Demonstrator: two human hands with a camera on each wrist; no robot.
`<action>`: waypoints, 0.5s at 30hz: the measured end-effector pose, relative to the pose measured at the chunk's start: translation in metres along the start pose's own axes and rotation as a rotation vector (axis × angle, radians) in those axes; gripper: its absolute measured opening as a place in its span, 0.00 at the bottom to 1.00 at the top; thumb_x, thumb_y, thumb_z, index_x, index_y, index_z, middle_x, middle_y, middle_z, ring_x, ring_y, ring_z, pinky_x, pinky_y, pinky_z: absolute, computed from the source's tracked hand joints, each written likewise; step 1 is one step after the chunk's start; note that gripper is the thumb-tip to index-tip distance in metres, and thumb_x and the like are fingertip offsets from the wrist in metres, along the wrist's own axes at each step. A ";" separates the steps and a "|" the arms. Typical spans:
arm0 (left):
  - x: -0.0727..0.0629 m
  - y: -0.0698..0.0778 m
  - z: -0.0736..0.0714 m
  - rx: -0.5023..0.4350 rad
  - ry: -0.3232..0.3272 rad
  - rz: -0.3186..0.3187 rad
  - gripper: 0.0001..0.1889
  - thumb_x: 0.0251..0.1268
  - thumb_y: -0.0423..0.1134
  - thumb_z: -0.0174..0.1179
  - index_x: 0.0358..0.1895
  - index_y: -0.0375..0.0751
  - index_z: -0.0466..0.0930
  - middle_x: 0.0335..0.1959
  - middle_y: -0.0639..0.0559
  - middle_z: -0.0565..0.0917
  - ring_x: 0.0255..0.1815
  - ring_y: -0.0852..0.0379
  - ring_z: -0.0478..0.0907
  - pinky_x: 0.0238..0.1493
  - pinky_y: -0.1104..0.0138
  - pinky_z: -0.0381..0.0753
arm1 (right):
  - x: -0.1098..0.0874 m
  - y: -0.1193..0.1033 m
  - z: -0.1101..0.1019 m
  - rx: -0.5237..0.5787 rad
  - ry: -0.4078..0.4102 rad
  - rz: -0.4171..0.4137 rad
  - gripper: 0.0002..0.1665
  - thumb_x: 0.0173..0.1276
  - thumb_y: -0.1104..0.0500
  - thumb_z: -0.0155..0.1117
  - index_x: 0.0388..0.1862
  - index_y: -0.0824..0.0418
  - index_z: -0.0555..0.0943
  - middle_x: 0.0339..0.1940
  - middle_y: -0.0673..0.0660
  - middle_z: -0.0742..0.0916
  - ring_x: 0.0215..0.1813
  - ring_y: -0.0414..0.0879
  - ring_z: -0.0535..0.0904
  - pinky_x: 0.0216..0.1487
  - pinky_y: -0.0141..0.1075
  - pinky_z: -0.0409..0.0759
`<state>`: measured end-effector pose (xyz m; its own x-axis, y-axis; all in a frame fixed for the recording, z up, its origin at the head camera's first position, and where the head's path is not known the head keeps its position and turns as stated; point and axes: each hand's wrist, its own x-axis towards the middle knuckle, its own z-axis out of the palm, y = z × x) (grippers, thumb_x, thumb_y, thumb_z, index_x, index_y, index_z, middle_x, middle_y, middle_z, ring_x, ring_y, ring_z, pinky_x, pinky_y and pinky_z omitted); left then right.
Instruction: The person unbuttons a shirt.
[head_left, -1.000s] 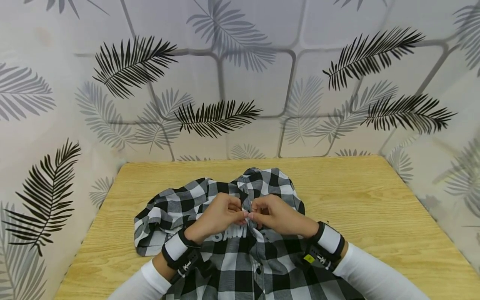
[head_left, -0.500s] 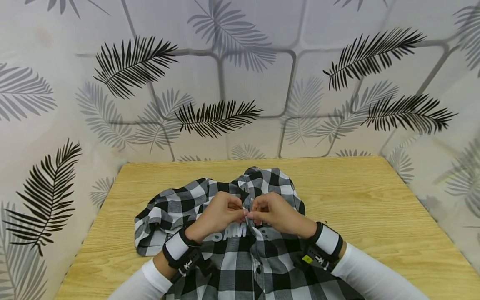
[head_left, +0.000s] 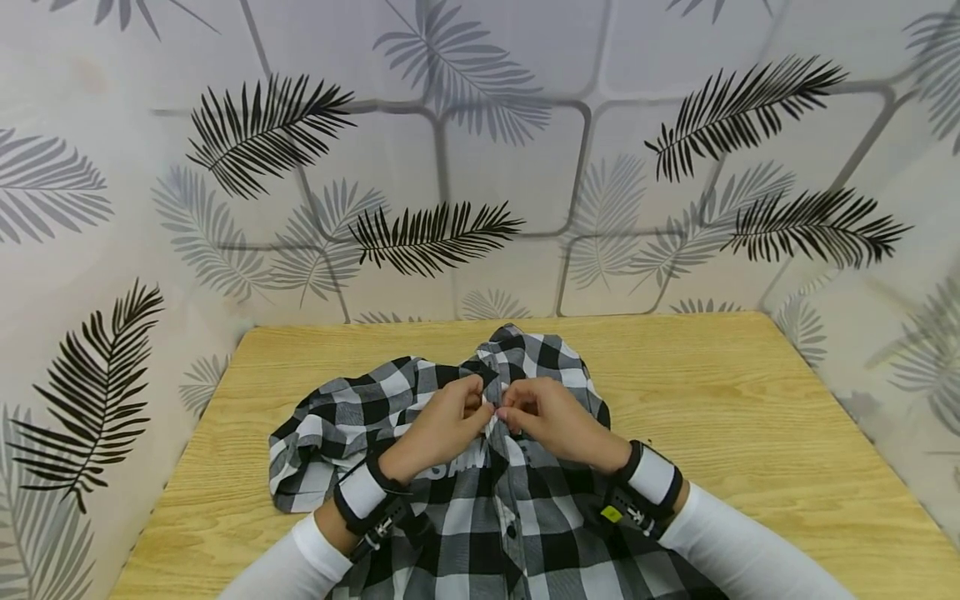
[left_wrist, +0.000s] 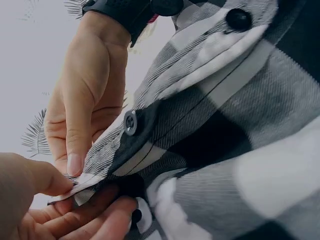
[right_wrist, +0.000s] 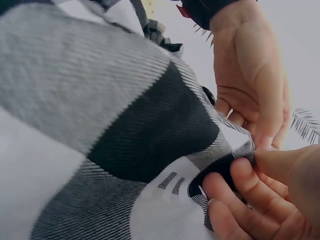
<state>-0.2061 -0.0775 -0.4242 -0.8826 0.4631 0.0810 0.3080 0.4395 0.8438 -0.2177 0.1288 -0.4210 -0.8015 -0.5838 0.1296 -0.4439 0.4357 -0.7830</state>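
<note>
A black, grey and white checked shirt [head_left: 465, 517] lies front up, lettering on its chest partly covered. Both hands meet at its front placket [head_left: 504, 483], below the collar. My left hand [head_left: 442, 421] pinches the placket edge between thumb and fingers; the left wrist view shows a dark button [left_wrist: 130, 123] just above this grip. Opposite it, my right hand [head_left: 558, 417] also pinches the placket cloth, its thumb close to the left thumb. In the right wrist view, the right fingers [right_wrist: 250, 200] curl under the fabric, which hides part of them.
The shirt rests on a wood-grain table [head_left: 705, 392], with one sleeve [head_left: 307, 458] spread to the left. Behind the table stands a leaf-patterned backdrop [head_left: 510, 183]. Each wrist wears a strapped camera [head_left: 375, 508].
Both hands have shifted slightly up toward the collar, drawing the placket with them. The left fingers have spread a little, and the chest lettering is more covered.
</note>
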 end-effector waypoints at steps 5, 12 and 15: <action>0.002 -0.004 -0.001 -0.099 -0.012 0.020 0.15 0.81 0.33 0.46 0.30 0.39 0.57 0.19 0.54 0.59 0.16 0.61 0.55 0.24 0.71 0.60 | 0.002 -0.001 -0.005 -0.024 0.118 0.040 0.09 0.77 0.60 0.60 0.36 0.59 0.83 0.28 0.57 0.87 0.24 0.42 0.78 0.27 0.31 0.72; 0.007 -0.002 -0.004 -0.204 -0.012 0.043 0.12 0.83 0.33 0.42 0.34 0.38 0.56 0.18 0.54 0.59 0.16 0.61 0.57 0.24 0.71 0.63 | 0.002 -0.006 -0.001 -0.044 0.162 0.032 0.07 0.73 0.55 0.67 0.41 0.58 0.82 0.35 0.53 0.88 0.36 0.41 0.84 0.37 0.32 0.81; 0.009 0.002 -0.006 -0.197 0.004 0.030 0.11 0.84 0.35 0.40 0.37 0.38 0.55 0.19 0.53 0.60 0.16 0.60 0.58 0.22 0.71 0.62 | 0.000 -0.009 0.003 -0.129 0.131 0.037 0.09 0.71 0.52 0.69 0.38 0.56 0.83 0.32 0.50 0.87 0.33 0.37 0.82 0.33 0.30 0.79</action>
<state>-0.2158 -0.0773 -0.4184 -0.8759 0.4700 0.1094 0.2587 0.2660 0.9286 -0.2125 0.1227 -0.4157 -0.8599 -0.4751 0.1870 -0.4541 0.5443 -0.7053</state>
